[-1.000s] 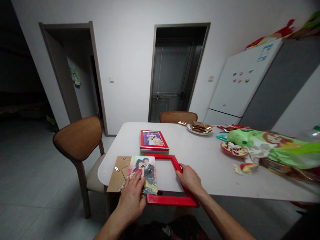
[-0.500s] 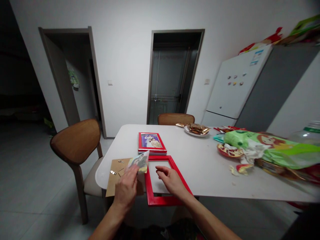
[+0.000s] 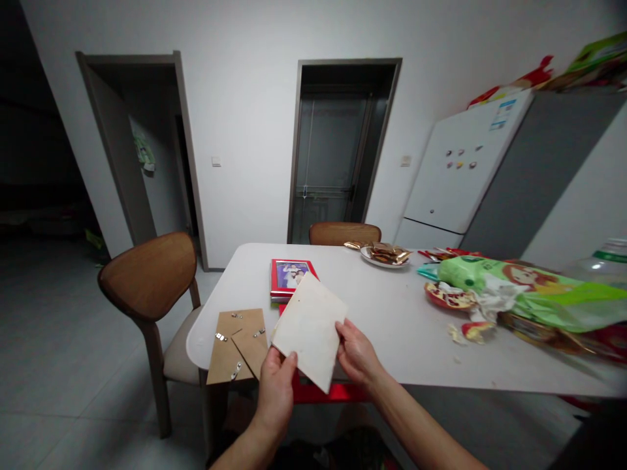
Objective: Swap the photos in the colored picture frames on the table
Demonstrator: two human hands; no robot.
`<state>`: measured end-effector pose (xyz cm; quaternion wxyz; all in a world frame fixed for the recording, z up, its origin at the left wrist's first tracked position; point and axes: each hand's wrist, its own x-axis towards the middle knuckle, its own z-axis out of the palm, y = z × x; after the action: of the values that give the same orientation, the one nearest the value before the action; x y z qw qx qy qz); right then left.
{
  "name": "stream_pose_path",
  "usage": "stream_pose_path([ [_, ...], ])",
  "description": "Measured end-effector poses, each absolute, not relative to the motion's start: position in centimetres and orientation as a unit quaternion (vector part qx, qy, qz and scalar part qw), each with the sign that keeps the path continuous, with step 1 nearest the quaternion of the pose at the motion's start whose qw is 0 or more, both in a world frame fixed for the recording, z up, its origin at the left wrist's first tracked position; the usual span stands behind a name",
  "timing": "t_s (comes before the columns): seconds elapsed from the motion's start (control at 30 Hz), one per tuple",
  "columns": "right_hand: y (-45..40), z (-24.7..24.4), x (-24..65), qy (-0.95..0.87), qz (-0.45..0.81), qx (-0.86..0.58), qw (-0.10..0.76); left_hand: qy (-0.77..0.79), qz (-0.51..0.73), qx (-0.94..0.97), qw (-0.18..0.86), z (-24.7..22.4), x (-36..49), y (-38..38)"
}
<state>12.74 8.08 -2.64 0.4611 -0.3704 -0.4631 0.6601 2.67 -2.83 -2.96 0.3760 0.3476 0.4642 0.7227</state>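
Observation:
A photo print (image 3: 311,329) is held up with its blank whitish back towards me, tilted above the table. My left hand (image 3: 277,385) pinches its lower left edge between thumb and fingers. On its right edge, my right hand (image 3: 356,350) is closed too. Beneath it lies an empty red picture frame (image 3: 333,393), mostly hidden by the print and my hands. To the left rests a brown backing board (image 3: 223,358) with metal clips. Behind the print, another red frame (image 3: 275,279) with a picture in it is partly covered.
The white table (image 3: 392,320) carries a plate of gold-wrapped packets (image 3: 386,253) at the back. On its right side are a green plastic bag (image 3: 543,290), a pomegranate piece (image 3: 450,297) and peel scraps (image 3: 476,331). A wooden chair (image 3: 149,277) stands on the left.
The photo print has moved right over the empty frame and been turned so its blank back shows. My right hand, empty before, has taken hold of its right edge.

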Motion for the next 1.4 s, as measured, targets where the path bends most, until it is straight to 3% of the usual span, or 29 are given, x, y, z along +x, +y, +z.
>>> stream_pose_path([
  [0.17, 11.5, -1.9, 16.0, -0.518, 0.662, -0.417, 0.345, 0.624, 0.545, 0.505, 0.245, -3.9, 2.5, -3.9],
  [0.4, 12.7, -2.9, 15.4, -0.572, 0.622, -0.452, 0.286, 0.653, 0.328, 0.660, 0.176, -5.0, 2.5, -4.3],
  [0.83, 13.9, -4.3, 12.8, -0.744, 0.268, -0.562, 0.241, 0.641, 0.235, 0.724, 0.097, -5.0, 0.7, -4.2],
  [1.07, 12.6, -5.0, 12.5, -0.799, 0.066, -0.575, 0.162, 0.650, 0.187, 0.732, 0.078, -4.7, 0.9, -4.4],
  [1.23, 12.3, -5.6, 12.7, -0.812, 0.009, -0.558, 0.171, 0.651, 0.164, 0.738, 0.062, -4.6, 1.3, -4.2],
  [1.4, 10.7, -4.5, 12.1, -0.828, 0.037, -0.512, 0.226, 0.659, 0.173, 0.730, 0.053, -4.5, -0.8, -5.8],
])
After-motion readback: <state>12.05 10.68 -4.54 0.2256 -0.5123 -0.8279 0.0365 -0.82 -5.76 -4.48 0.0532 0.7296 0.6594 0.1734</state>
